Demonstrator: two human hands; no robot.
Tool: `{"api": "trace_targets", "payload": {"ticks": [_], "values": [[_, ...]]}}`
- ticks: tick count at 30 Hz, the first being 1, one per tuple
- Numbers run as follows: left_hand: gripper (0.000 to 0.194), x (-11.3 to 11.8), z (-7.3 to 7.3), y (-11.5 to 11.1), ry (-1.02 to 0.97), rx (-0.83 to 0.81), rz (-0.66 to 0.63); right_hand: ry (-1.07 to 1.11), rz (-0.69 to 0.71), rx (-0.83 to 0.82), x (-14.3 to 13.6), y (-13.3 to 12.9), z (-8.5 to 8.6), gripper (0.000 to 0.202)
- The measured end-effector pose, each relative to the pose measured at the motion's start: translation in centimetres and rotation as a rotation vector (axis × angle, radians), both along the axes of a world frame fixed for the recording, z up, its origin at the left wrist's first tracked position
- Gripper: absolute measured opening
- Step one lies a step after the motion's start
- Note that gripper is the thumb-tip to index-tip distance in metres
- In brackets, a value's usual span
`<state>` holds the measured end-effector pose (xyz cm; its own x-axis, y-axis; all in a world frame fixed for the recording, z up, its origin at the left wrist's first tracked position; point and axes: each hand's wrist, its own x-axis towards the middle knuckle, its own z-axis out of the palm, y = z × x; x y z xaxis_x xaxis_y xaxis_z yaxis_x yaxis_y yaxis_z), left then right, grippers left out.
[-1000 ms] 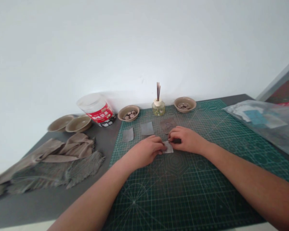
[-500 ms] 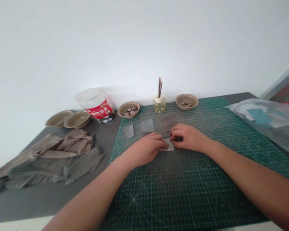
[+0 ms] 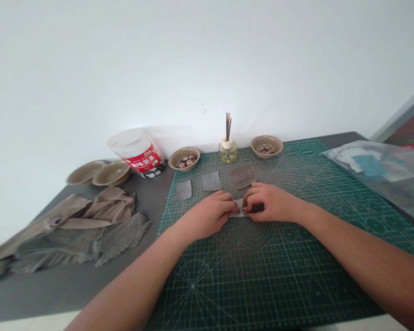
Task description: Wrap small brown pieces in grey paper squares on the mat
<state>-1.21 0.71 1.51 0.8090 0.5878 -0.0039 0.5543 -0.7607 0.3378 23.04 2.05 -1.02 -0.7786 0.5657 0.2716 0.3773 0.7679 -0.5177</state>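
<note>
A small pale square of cloth (image 3: pixel 239 208) lies on the green cutting mat (image 3: pixel 234 276), partly covered by fingers. My left hand (image 3: pixel 212 214) is closed, its fingertips pressed on the left part of the square. My right hand (image 3: pixel 267 202) pinches at the right part, thumb and forefinger together. Just beyond the hands is a brown square with a dark outline (image 3: pixel 243 177). A grey square (image 3: pixel 211 181) and another grey square (image 3: pixel 184 190) lie further left on the mat.
At the back stand a bowl of round pieces (image 3: pixel 184 159), a reed diffuser (image 3: pixel 228 151) and a second bowl (image 3: pixel 267 147). Crumpled cloths (image 3: pixel 86 225), two bowls and a red-labelled tub (image 3: pixel 138 154) are left. A plastic bag (image 3: pixel 382 170) lies right.
My right hand has moved slightly down and covers more of the pale square's right side. More of the brown square shows. My left hand has hardly moved.
</note>
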Motion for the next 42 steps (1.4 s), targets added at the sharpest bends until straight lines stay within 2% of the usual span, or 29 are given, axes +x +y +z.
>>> {"api": "trace_targets", "payload": {"ticks": [4,9,13,17,20,26,36,40,42], "values": [[0.021,-0.1,0.1,0.1,-0.002,-0.02,-0.015,-0.008,0.012,-0.019,0.3,-0.1,0.2,0.008],[0.023,-0.2,0.1,0.1,-0.025,-0.026,-0.026,-0.04,-0.086,0.026,0.2,0.1,0.3,0.005],[0.021,-0.2,0.1,0.1,-0.027,-0.031,-0.026,-0.039,-0.043,0.039,-0.2,0.1,0.0,0.005],[0.021,-0.2,0.0,0.1,-0.026,-0.021,-0.02,-0.055,-0.097,0.065,-0.3,0.2,-0.2,0.005],[0.021,-0.2,0.1,0.0,-0.01,-0.023,-0.012,-0.064,-0.077,0.063,-0.3,0.4,-0.3,0.006],[0.023,-0.2,0.2,0.0,-0.014,-0.029,-0.015,-0.066,-0.196,0.08,-0.1,0.8,-0.5,0.012],[0.022,-0.2,0.2,0.0,-0.011,-0.033,-0.021,-0.052,-0.194,0.069,-0.2,0.4,-0.3,0.01],[0.019,-0.2,0.3,0.0,-0.003,-0.04,-0.015,-0.05,-0.075,0.02,-0.2,-0.1,0.1,0.008],[0.019,-0.2,0.3,0.0,-0.007,-0.038,-0.02,-0.058,-0.059,0.011,-0.2,-0.1,0.2,0.01]]}}
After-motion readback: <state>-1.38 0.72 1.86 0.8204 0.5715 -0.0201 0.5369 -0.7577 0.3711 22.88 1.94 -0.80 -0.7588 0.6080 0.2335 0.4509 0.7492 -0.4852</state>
